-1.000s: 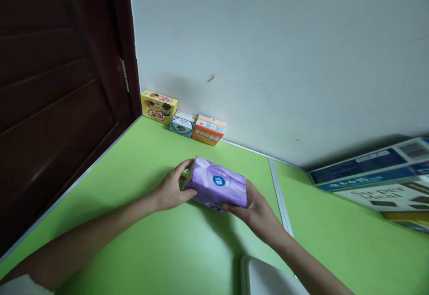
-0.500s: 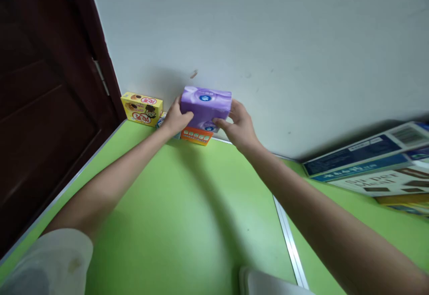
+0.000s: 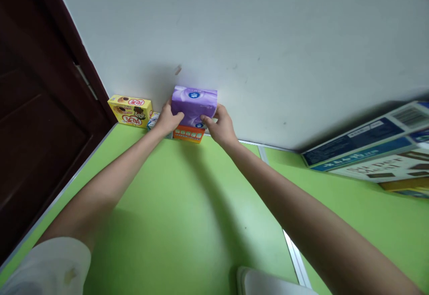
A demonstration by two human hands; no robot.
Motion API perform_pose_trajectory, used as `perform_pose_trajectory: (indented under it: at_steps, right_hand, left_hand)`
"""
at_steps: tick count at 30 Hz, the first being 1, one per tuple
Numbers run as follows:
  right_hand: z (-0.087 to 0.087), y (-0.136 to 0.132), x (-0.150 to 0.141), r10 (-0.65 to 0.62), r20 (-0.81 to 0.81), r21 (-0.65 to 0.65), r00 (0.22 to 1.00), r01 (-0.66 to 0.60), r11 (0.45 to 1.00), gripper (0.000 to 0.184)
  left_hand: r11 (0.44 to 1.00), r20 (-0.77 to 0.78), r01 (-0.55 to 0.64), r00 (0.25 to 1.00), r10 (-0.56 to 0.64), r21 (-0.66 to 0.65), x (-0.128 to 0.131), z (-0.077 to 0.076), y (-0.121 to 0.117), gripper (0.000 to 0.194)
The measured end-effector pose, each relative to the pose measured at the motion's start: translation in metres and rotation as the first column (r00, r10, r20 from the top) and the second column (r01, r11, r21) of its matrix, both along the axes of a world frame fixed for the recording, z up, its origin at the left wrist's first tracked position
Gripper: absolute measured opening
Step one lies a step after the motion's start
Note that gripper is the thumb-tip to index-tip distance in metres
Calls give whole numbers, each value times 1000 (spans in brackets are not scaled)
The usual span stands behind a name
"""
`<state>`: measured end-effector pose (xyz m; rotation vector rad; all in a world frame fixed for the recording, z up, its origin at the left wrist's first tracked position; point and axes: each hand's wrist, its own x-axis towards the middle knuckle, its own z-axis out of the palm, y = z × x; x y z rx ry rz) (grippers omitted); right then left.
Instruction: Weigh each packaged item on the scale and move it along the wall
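A purple tissue pack (image 3: 192,106) is held from both ends, close to the wall. My left hand (image 3: 166,118) is closed on its left end, and my right hand (image 3: 221,125) grips its right end with the thumb on the front. Directly below the pack is an orange box (image 3: 188,134); whether the pack rests on it I cannot tell. Left of that, a blue-and-white box (image 3: 153,120) is partly hidden by my left hand. A yellow snack box (image 3: 131,111) stands farther left against the wall.
The green tabletop (image 3: 174,196) meets a pale wall (image 3: 251,53). A dark door (image 3: 40,107) borders the left side. Several large flat boxes (image 3: 358,141) lean at the right. A white object (image 3: 268,284) shows at the bottom edge.
The view has shifted, so the boxes and hands appear farther left. Both hands still hold the purple tissue pack above the orange box.
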<state>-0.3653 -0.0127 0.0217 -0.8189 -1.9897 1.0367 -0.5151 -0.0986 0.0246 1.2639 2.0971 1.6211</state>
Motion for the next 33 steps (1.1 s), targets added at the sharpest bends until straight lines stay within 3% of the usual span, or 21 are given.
perform_pose_trajectory:
  at_steps: [4, 7, 10, 13, 14, 16, 18, 21, 25, 29, 33]
  right_hand:
    - [8, -3, 13, -37, 69, -133, 997, 46, 990, 58]
    - [8, -14, 46, -45, 118, -150, 992, 63, 987, 62]
    - [-2, -34, 95, 75, 169, -242, 983, -32, 970, 45]
    - [-8, -67, 149, 317, 203, -429, 926, -207, 879, 36]
    - [-7, -81, 166, 404, 201, -467, 893, -276, 840, 35]
    - [2, -109, 198, 549, 222, -488, 806, -396, 778, 31]
    - [16, -137, 225, 650, 289, -475, 703, -484, 735, 29]
    - [34, -169, 256, 705, 399, -431, 586, -558, 709, 28]
    - [39, -193, 290, 711, 491, -361, 504, -625, 692, 14]
    - [35, -204, 327, 658, 534, -346, 531, -573, 743, 8]
    - [28, -204, 368, 646, 400, -377, 651, -525, 763, 12]
  left_hand:
    - [993, 35, -114, 993, 113, 26, 8, -1, -8, 61]
    - [981, -34, -185, 982, 187, 58, 30, -6, -35, 67]
    - [998, -192, -66, 979, 67, 8, 66, -13, -75, 58]
    - [962, -268, 190, 933, -240, -198, 108, -13, -118, 41]
    - [910, -251, 294, 895, -369, -292, 123, -10, -131, 37]
    - [755, -183, 476, 779, -600, -452, 153, 0, -155, 32]
    - [598, -135, 585, 643, -753, -548, 182, 13, -174, 31]
    - [430, -117, 639, 472, -874, -638, 222, 32, -192, 25]
    - [247, -65, 619, 301, -951, -746, 268, 48, -197, 8]
    - [125, -66, 573, 122, -990, -810, 312, 58, -188, 10]
    - [46, -69, 569, -20, -997, -821, 351, 63, -171, 10]
